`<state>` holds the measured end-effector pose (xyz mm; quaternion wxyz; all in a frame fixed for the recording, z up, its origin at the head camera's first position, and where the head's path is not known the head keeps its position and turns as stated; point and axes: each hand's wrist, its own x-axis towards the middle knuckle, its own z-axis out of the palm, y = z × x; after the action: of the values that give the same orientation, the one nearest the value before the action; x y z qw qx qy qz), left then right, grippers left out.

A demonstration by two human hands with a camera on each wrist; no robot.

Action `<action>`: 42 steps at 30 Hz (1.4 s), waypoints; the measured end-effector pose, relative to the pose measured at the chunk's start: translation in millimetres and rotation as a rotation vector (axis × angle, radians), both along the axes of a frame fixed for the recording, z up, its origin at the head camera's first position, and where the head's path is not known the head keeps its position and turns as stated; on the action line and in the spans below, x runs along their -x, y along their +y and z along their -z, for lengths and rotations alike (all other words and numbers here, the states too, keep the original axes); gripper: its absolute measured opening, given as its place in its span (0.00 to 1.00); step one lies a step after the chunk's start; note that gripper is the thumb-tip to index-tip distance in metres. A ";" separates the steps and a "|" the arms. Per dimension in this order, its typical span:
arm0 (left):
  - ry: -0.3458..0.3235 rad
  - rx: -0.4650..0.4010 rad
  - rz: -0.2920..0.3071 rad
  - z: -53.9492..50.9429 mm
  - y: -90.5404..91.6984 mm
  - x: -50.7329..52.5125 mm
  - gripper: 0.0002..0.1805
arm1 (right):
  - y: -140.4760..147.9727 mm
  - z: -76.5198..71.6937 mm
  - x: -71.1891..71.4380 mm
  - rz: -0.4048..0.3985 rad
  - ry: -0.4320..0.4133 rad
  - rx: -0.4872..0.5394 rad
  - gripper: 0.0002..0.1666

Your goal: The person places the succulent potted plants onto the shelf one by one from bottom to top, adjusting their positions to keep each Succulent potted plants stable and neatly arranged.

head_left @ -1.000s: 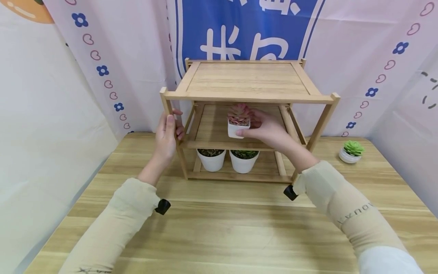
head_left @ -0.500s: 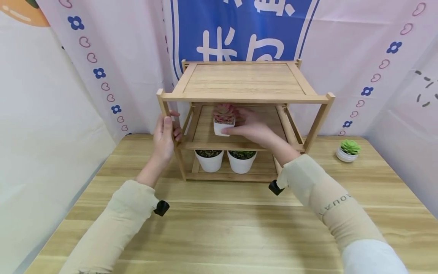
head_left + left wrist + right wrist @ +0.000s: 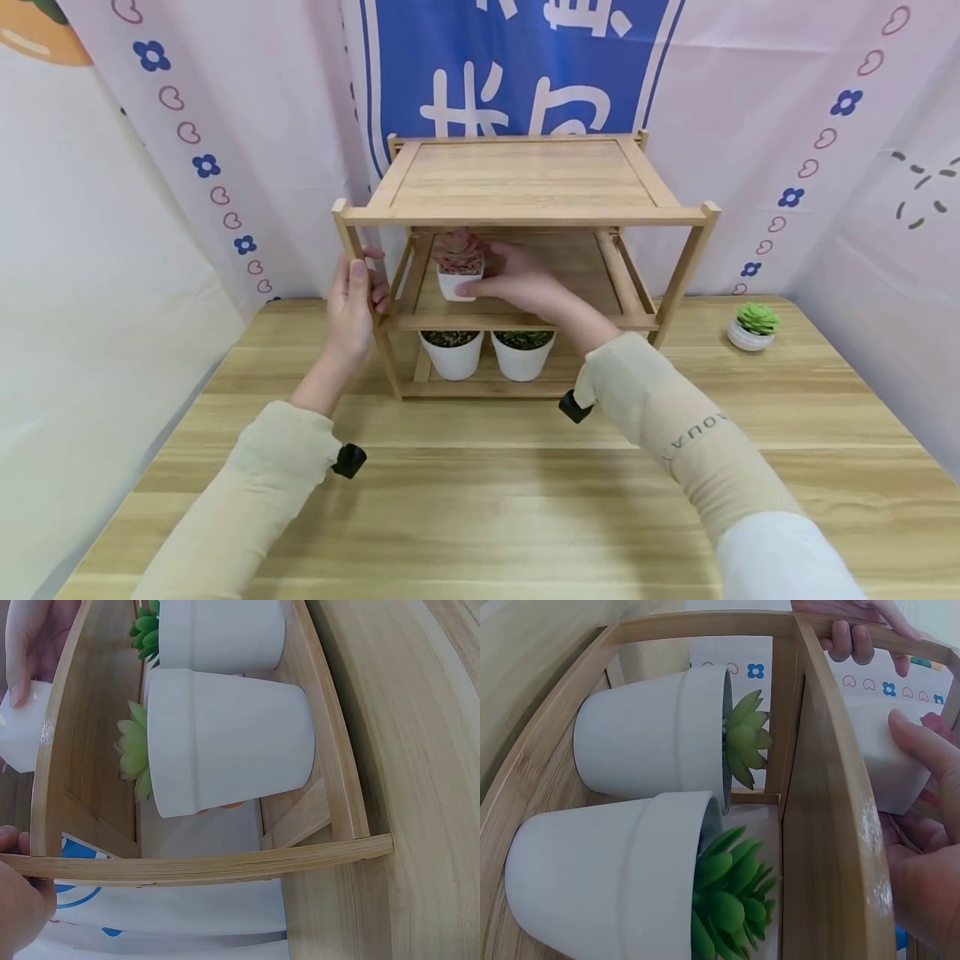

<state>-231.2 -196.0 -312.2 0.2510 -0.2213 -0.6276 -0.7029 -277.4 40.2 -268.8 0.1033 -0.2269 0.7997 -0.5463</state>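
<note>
My right hand (image 3: 517, 277) grips a small potted succulent (image 3: 459, 265) with pinkish-red leaves in a square white pot, over the left part of the middle shelf (image 3: 540, 275). In the right wrist view the thumb presses on the white pot (image 3: 889, 754). Whether the pot's base touches the shelf, I cannot tell. My left hand (image 3: 351, 312) holds the front left post of the wooden rack (image 3: 517, 215), fingers wrapped round it. Two larger white pots (image 3: 452, 360) with green succulents stand side by side on the bottom shelf; their leaves (image 3: 731, 904) show in the right wrist view.
A small green succulent in a round white pot (image 3: 752, 327) stands on the wooden table (image 3: 480, 492), right of the rack. Behind the rack hangs a printed cloth (image 3: 517, 75) with a blue panel. The top board overhangs the middle shelf.
My right hand has carried the pink succulent leftward along the middle shelf, closer to the left post. The left hand keeps its hold on the post. The head view has shifted slightly.
</note>
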 end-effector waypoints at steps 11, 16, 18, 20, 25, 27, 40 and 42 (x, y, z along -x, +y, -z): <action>-0.003 0.015 -0.012 -1.4 0.7 -1.8 0.29 | -12.5 2.2 3.8 0.007 0.016 0.006 0.40; -0.010 0.016 -0.007 -1.8 0.4 -2.1 0.30 | -16.5 4.7 5.6 -0.001 0.022 0.010 0.41; -0.009 0.018 -0.007 -1.8 0.3 -2.1 0.29 | -18.0 5.8 6.6 -0.007 0.023 0.011 0.41; -0.011 0.022 -0.010 -1.5 0.0 -1.9 0.28 | -19.2 7.0 7.6 -0.014 0.020 0.009 0.41; -0.012 0.027 -0.014 -0.7 -0.1 -1.8 0.26 | -21.4 8.4 9.2 -0.035 0.006 0.004 0.40; -0.010 0.023 -0.012 -0.8 -0.1 -1.9 0.26 | -22.0 8.0 9.2 -0.040 0.004 0.002 0.40; -0.011 0.034 -0.025 -1.5 0.7 -2.5 0.29 | -20.4 6.9 7.7 -0.064 0.006 0.004 0.39; -0.013 0.036 -0.023 -1.8 0.3 -2.9 0.29 | -20.5 6.9 7.6 -0.067 0.000 0.006 0.40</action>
<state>-228.3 -195.7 -310.4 0.2509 -0.2143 -0.6444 -0.6899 -285.0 19.6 -275.7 0.1210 -0.2536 0.7900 -0.5449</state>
